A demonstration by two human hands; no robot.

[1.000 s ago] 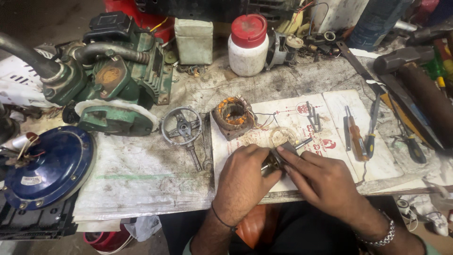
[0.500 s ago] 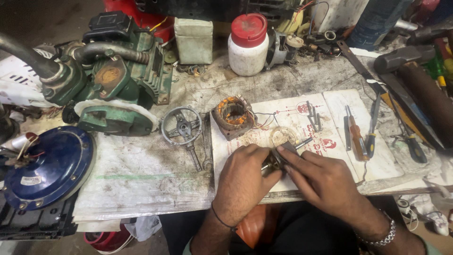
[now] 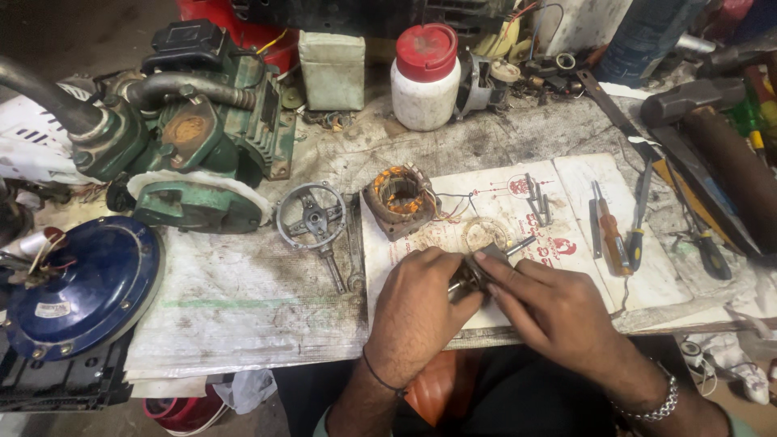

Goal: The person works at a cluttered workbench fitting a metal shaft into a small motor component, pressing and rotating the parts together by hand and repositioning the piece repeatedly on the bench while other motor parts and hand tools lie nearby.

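Held part: small metal motor part (image 3: 473,271), grey, with a short shaft (image 3: 518,245) sticking out toward 2 o'clock; it sits low on the bench, at 6 o'clock from the stator, over the white paper sheet (image 3: 518,210).
Left hand (image 3: 421,303): fingers curled and pressed together around the part's left end; which fingertips touch the metal cannot be told.
Right hand (image 3: 558,311): forefinger and thumb pinching the part from the right, the other fingers folded beneath; a metal bracelet (image 3: 651,405) on the wrist.
Stator (image 3: 399,198): square, rusty, with copper windings; at 11 o'clock from the hands, on the sheet's corner, thin wires (image 3: 453,202) trailing to its right.
Ring (image 3: 484,233): pale round piece, just above the hands at 12 o'clock.
End bracket (image 3: 312,217): grey spoked wheel shape, at 10 o'clock, beside a spanner (image 3: 354,251).
Screwdrivers (image 3: 613,235): orange-handled one and a darker one, side by side at 2 o'clock, near the sheet's right edge.
Hammer (image 3: 696,97): heavy head, at 1 o'clock, well apart.
Jar (image 3: 425,77): white, red lid, at 12 o'clock at the bench's back.
Green pump unit (image 3: 194,137): at 10 o'clock, far left half of the bench.
Blue round cover (image 3: 81,287): at 9 o'clock, at the left edge.
Bench top (image 3: 243,299): covered with soiled white sheeting.
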